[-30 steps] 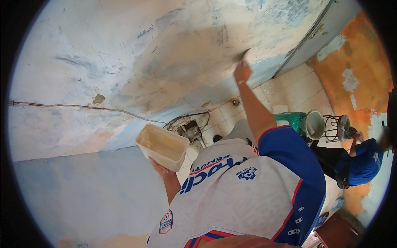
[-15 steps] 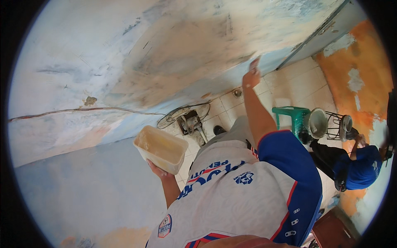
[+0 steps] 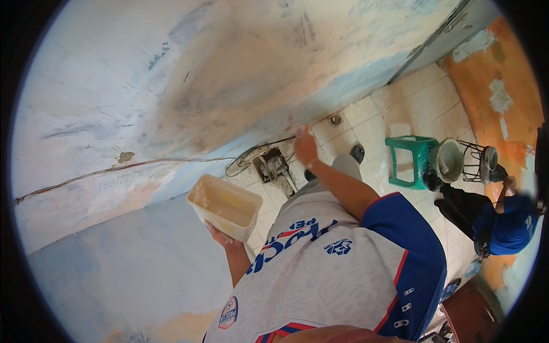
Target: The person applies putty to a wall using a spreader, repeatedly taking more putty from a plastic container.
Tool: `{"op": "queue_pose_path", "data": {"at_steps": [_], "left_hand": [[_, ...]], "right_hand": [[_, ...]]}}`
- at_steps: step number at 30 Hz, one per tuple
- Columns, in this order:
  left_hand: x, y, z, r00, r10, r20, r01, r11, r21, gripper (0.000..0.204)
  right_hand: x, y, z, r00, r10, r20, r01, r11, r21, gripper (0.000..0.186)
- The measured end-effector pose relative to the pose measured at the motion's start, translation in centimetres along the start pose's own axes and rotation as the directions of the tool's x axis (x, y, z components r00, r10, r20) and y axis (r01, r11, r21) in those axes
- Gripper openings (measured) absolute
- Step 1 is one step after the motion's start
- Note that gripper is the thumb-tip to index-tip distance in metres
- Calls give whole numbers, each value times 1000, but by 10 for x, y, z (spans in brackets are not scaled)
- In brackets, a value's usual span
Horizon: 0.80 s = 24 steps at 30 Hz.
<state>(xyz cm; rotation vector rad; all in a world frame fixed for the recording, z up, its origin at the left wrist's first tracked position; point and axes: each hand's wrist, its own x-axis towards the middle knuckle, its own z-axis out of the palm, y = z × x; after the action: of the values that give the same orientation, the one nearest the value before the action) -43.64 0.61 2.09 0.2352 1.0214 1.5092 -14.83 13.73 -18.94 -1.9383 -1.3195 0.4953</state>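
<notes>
My left hand (image 3: 223, 235) is closed on a cream rectangular plastic tub (image 3: 226, 207), gripping it by the underside and near side. The tub tilts, its mouth facing up, and pale smears coat its inside. My right hand (image 3: 306, 150) is raised at the lower part of the patchy wall (image 3: 229, 86). Its fingers look curled, but motion smears them. A faint blurred shape stands out past the fingertips, and I cannot make out what it is. The wall carries pale filler, peach and blue patches, and dark scuffs.
Near the wall's foot are a dirty open box with a pipe (image 3: 273, 166) and a round floor drain (image 3: 335, 119). A cable (image 3: 126, 164) runs along the wall. On the right stand a green plastic stool (image 3: 413, 160), a grey-smeared basin (image 3: 449, 160) and a person in blue (image 3: 510, 226).
My right hand has swept left and down along the wall, nearer to my body. The tub in my left hand stays nearly in place. The view has shifted slightly.
</notes>
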Motion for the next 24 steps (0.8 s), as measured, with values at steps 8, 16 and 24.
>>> {"op": "queue_pose_path", "data": {"at_steps": [8, 16, 24], "left_hand": [[14, -5, -5, 999, -24, 36, 23, 999, 36, 60], [38, -5, 2, 990, -44, 134, 42, 999, 19, 59], [42, -5, 1, 971, -38, 237, 56, 996, -68, 60]], "right_hand": [[156, 71, -115, 867, 257, -427, -301, 953, -36, 34], [54, -41, 14, 996, 21, -85, -36, 984, -175, 30], [105, 102, -86, 899, 194, -392, -335, 881, -333, 45]]}}
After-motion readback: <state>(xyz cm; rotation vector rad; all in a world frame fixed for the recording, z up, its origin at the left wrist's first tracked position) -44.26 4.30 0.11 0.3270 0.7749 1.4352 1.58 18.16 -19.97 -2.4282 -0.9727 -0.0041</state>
